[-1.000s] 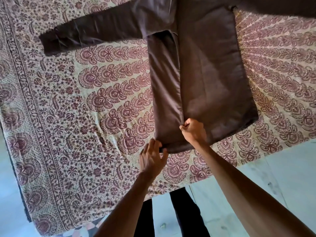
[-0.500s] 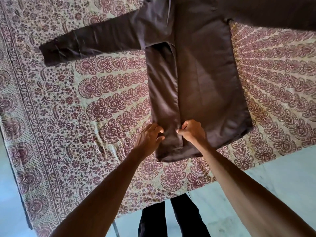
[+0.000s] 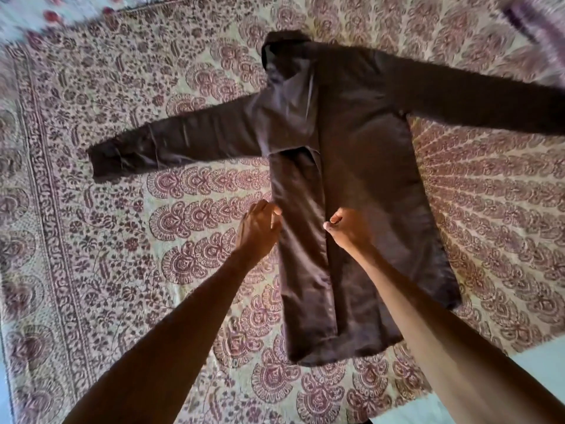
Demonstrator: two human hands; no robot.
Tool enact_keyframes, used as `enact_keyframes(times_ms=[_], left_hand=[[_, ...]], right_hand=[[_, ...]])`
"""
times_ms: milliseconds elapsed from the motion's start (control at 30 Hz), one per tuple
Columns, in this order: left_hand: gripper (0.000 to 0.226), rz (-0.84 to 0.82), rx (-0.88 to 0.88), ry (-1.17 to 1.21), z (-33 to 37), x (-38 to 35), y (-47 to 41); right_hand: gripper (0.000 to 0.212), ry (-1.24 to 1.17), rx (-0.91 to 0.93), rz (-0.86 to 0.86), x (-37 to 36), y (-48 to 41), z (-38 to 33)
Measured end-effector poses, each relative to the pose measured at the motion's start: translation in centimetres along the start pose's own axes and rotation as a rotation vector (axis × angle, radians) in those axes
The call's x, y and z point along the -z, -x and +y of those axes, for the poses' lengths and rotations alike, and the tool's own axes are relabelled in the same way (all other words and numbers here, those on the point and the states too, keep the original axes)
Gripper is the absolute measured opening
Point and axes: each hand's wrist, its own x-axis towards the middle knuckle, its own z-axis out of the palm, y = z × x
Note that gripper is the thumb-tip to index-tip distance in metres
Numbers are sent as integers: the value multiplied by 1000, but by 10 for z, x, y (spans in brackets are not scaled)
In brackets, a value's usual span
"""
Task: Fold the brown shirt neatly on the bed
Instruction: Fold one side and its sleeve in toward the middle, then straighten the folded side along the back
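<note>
1. The brown shirt (image 3: 367, 185) lies flat on the bed (image 3: 91, 301), on a patterned cover (image 3: 495, 215) in cream and dark red. It lies under and beyond both hands.
2. The collar (image 3: 284, 41) is at the far end, well beyond the hands. The hem (image 3: 336, 353) is at the near end, behind the hands and between the two forearms.
3. The side of the shirt near the left hand is folded inward. It makes a long folded strip (image 3: 301, 255) that runs from the chest down to the hem and lies on top of the body of the shirt.
4. The left hand (image 3: 260, 228) is at the outer edge of this strip. Its fingers are bent and the tips touch the cloth there. I cannot tell if they pinch the cloth or only touch it.
5. The right hand (image 3: 348, 229) is at the inner edge of the strip, just beside the left hand, with the strip between them. Its fingers are curled in, and the thumb and the forefinger pinch the edge of the cloth.
6. The left-side sleeve (image 3: 171, 142) is stretched out flat, beyond the left hand and outward from it.
7. The right-side sleeve (image 3: 474, 102) is stretched out the other way, beyond the right hand, and runs out of view.
8. A pale floor (image 3: 544, 353) shows behind the right hand, beside the near edge of the bed.
</note>
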Motion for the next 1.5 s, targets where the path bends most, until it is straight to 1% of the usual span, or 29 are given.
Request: enact_keyframes(times_ms=[100, 200, 233, 267, 333, 367, 433, 500, 533, 600, 667, 700, 733, 767, 833, 867, 900, 933, 967, 1033, 1067, 1133, 1200, 1267, 1300, 1367, 1400, 1433, 1500], left_hand=[[24, 19, 62, -15, -11, 16, -59], [26, 58, 141, -26, -31, 32, -108], [27, 69, 166, -55, -37, 38, -122], [29, 86, 191, -92, -44, 43, -136], [36, 114, 243, -164, -55, 57, -157], [43, 118, 280, -201, -63, 64, -167], [64, 66, 351, -277, -90, 75, -186], [87, -8, 361, -390, -118, 85, -198], [90, -30, 355, -427, -133, 90, -207], [95, -103, 390, -421, -160, 107, -223], [112, -216, 435, -430, -180, 125, -236], [115, -269, 451, -454, -185, 135, -240], [112, -291, 465, -441, -191, 141, -241], [104, -304, 496, -375, -189, 147, -238], [68, -416, 502, -280, -174, 154, -228], [47, -491, 487, -238, -164, 157, -223], [33, -561, 496, -174, -153, 158, -218], [29, -625, 532, -66, -142, 157, -214], [32, -686, 615, 114, -130, 156, -208], [43, -742, 806, 589, -107, 154, -196], [39, -749, 851, 797, -94, 155, -190], [29, -735, 858, 1085, -70, 157, -179], [29, -667, 861, 1285, -54, 156, -172], [28, -609, 862, 1398, -39, 153, -167], [26, -576, 868, 1388, -30, 153, -165], [24, -468, 855, 1287, -13, 149, -161], [27, -412, 829, 1228, -7, 146, -159], [30, -378, 802, 1186, 0, 143, -156], [32, -352, 798, 1175, 12, 138, -145]], right_hand=[[17, -27, 62, -18, 13, -39, -38], [20, -109, 92, -54, 16, -72, -73], [21, -158, 93, -69, 18, -80, -88], [24, -262, 68, -106, 15, -90, -101], [30, -466, -12, -237, 11, -108, -125], [29, -526, -57, -283, 7, -114, -136], [23, -624, -152, -378, -5, -121, -153], [37, -757, -284, -502, -16, -118, -165], [38, -830, -337, -510, -23, -121, -170], [26, -983, -394, -469, -37, -125, -180], [15, -1115, -401, -416, -44, -127, -187], [14, -1152, -402, -395, -48, -128, -191], [16, -1186, -402, -388, -52, -128, -191], [16, -1216, -395, -387, -54, -128, -191], [11, -1226, -336, -414, -59, -124, -187], [15, -1187, -297, -449, -61, -120, -185], [26, -1132, -272, -491, -63, -114, -183], [40, -1102, -268, -547, -64, -104, -182], [51, -1083, -257, -607, -65, -93, -183], [66, -1090, -171, -725, -67, -70, -185], [71, -1129, -122, -773, -67, -60, -185], [80, -1224, -67, -843, -68, -40, -179], [81, -1318, -51, -855, -68, -29, -165], [73, -1375, -50, -794, -63, -18, -152], [63, -1362, -40, -740, -58, -14, -145], [35, -1293, 25, -604, -41, -3, -132], [29, -1271, 54, -552, -31, 3, -123], [33, -1249, 68, -520, -20, 10, -114], [48, -1208, 56, -502, 2, 25, -94]])
